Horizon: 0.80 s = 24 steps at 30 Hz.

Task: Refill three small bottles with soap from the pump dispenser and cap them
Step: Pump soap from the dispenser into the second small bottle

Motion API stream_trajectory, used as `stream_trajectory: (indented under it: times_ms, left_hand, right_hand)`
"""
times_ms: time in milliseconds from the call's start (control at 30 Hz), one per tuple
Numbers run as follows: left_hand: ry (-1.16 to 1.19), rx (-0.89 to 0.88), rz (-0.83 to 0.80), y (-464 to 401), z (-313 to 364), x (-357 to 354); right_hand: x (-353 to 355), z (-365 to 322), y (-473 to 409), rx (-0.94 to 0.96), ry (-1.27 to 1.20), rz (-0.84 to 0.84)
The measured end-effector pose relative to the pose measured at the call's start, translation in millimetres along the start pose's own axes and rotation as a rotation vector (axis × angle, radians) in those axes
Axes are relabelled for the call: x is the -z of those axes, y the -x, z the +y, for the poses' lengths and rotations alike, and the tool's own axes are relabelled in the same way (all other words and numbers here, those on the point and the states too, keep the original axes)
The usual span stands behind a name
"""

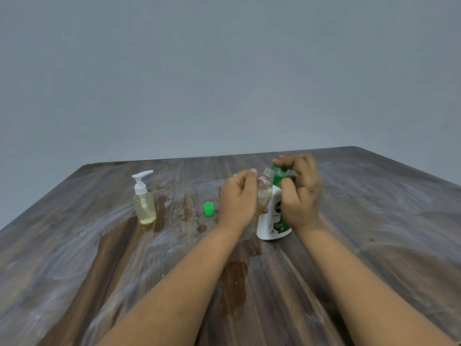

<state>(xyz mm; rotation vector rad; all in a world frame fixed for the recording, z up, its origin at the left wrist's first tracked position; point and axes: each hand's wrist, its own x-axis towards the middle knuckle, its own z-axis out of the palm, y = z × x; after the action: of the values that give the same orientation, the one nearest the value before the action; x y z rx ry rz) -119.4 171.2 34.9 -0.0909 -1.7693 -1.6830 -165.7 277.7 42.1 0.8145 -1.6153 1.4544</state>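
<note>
Right of center on the table, the small bottle [264, 193] is up off the surface, tilted so its open neck points toward the spout of the soap dispenser [273, 221]. From where I'm watching, the left hand [238, 201] has its fingers curled around the bottle's body, a firm grip. The right hand [300, 193] sits on top of the dispenser's green pump head, fingers bent over it and the thumb tucked against the neck, so it's clamped on the pump. The bottle is clear plastic, uncapped, with a bit of pale yellowish liquid in the lower part, though motion blur makes the level hard to read. The dispenser is white with a green label and stands upright just behind the bottle.

A green cap [209, 209] lies on the table just left of the left hand. Farther left stands a pump bottle [144, 201] with a white pump, holding yellowish liquid. The wooden table [374, 245] looks wet and streaky around them.
</note>
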Motion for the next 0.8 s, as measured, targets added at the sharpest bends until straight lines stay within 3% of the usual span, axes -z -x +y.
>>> stream_trajectory:
  times_ms: [800]
  left_hand:
    - [-0.008,0.013,-0.005,-0.9,-1.6,-0.1]
  right_hand:
    - [-1.2,0.7,-0.9,-0.006,-0.027,0.008]
